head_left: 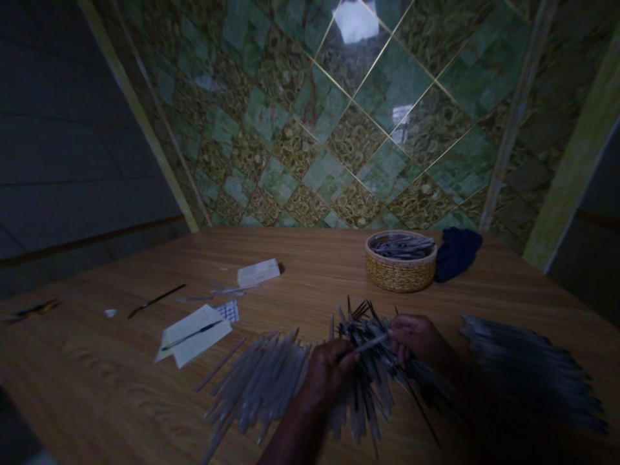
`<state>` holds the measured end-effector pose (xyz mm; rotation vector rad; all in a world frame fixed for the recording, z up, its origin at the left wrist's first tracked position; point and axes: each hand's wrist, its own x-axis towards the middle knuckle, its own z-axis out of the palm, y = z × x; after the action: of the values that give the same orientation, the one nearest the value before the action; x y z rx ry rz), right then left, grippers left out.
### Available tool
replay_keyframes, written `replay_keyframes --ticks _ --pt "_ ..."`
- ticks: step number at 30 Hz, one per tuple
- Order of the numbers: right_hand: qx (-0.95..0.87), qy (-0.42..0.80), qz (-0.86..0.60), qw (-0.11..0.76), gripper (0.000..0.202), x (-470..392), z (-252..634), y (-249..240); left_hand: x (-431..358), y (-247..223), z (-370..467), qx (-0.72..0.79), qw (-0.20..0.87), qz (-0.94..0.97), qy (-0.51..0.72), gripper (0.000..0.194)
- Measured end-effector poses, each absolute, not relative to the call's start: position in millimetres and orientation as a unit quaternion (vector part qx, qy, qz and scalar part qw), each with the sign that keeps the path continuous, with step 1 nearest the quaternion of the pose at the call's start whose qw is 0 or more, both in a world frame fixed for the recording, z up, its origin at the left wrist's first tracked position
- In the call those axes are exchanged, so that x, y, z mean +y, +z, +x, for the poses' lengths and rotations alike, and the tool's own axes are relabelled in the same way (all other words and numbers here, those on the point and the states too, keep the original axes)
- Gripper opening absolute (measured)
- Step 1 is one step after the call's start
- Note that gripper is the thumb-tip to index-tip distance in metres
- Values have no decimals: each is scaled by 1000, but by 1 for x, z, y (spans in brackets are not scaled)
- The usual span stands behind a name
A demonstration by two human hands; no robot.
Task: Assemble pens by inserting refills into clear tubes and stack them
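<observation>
Between my two hands, just above a messy pile, is a slim pale pen barrel [372,343]. My left hand [329,367] is closed on its near end, with thumb and fingers pinching it. At the other end, my right hand [414,339] pinches it near the tip. Beneath both hands lies a tangled pile of pale tubes and thin dark sticks [361,403], which look like pen parts. A row of pale, translucent tubes [266,381] spreads beside my left hand. Right of my right arm, dark slender sticks [527,368] lie side by side, dim and blurred.
A round woven basket [401,274] full of similar sticks stands behind the pile, with a dark blue cloth [458,252] against it. To the left are papers [203,342] under a dark pen [192,334], a small white box [259,272] and a thin black stick [155,301].
</observation>
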<state>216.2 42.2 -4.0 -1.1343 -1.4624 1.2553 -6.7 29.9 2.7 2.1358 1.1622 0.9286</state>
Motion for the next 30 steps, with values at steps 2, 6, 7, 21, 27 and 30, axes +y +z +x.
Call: replay_keyframes --ticks 2,6,7,21,27,30 --pt "-599 503 -457 423 41 42 216 -7 30 3 -8 426 262 796 341 27" --pt "-593 507 -482 398 48 42 214 -14 31 0 -10 423 245 807 333 25" --pt "-588 506 -488 400 49 42 214 -15 31 -1 -10 423 241 809 330 25" --pt "-580 509 -485 410 51 44 215 -23 33 -4 -10 430 217 815 321 26" --pt "-591 500 -467 427 47 43 213 -20 33 -4 -10 437 217 811 325 26" --pt "-572 511 -490 413 51 44 212 -23 33 -4 -9 434 215 812 325 25"
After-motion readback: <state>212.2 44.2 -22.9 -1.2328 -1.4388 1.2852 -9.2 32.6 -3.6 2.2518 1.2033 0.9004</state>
